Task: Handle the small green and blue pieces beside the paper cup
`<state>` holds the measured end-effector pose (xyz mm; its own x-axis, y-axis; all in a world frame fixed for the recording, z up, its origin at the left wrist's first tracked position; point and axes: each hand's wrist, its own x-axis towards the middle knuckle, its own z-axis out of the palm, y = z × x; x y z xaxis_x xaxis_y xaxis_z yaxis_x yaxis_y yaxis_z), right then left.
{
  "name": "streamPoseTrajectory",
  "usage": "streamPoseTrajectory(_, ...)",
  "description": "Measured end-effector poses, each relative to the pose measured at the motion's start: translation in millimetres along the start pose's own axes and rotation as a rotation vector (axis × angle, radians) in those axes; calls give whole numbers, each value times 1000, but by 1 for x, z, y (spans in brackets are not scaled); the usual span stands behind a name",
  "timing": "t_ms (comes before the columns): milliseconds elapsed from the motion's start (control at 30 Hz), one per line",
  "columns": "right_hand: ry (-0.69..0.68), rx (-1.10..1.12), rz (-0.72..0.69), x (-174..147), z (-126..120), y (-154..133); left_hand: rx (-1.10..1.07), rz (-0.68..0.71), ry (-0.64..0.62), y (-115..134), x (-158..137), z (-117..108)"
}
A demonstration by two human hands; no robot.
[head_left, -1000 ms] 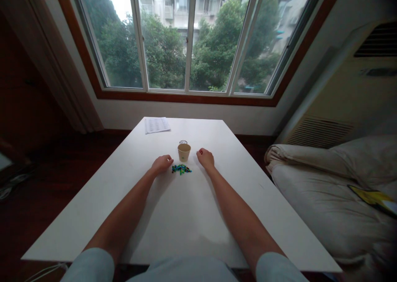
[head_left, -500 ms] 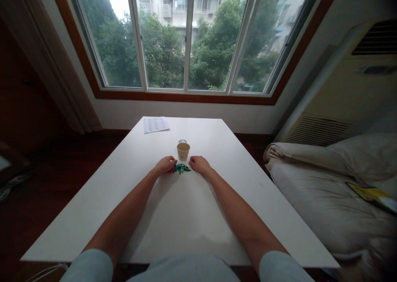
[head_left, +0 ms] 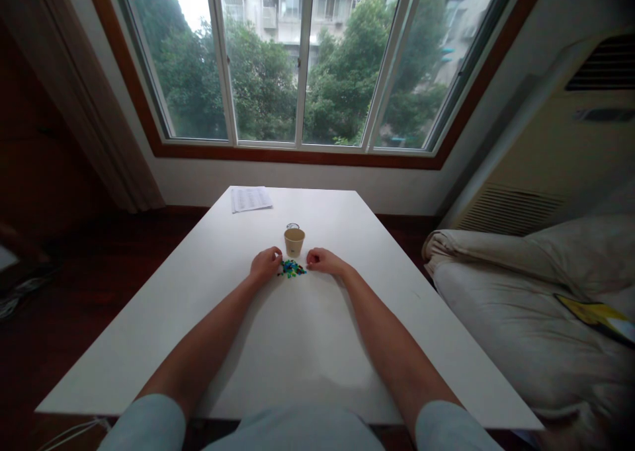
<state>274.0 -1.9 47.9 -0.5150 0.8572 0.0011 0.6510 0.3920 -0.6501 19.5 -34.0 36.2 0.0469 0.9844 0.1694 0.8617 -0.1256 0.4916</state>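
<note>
A small heap of tiny blue, green, yellow and dark pieces (head_left: 292, 269) lies on the white table (head_left: 297, 345), too small to tell their kind. Just behind it a tan paper cup (head_left: 294, 243) stands upright. At the heap's left edge is my left hand (head_left: 266, 264), its thumb and fingers closed together. My right hand (head_left: 325, 261) rests to the right of the heap with its fingers curled in. Whatever either hand may hold is too small or hidden to make out.
Printed papers (head_left: 251, 199) lie at the table's far left corner. A thin dark ring-like thing (head_left: 292, 226) sits behind the cup. To the right is a padded sofa (head_left: 496, 305), and beyond the table a window (head_left: 297, 61).
My right hand has shifted slightly right, away from the heap. The fingers of my left hand are lifted a little, and the heap looks slightly more spread out.
</note>
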Motion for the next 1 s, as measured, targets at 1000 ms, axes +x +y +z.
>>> streamPoseTrajectory(1000, 197, -506, 19, -8, 48, -40, 89, 169, 23, -10, 6, 9)
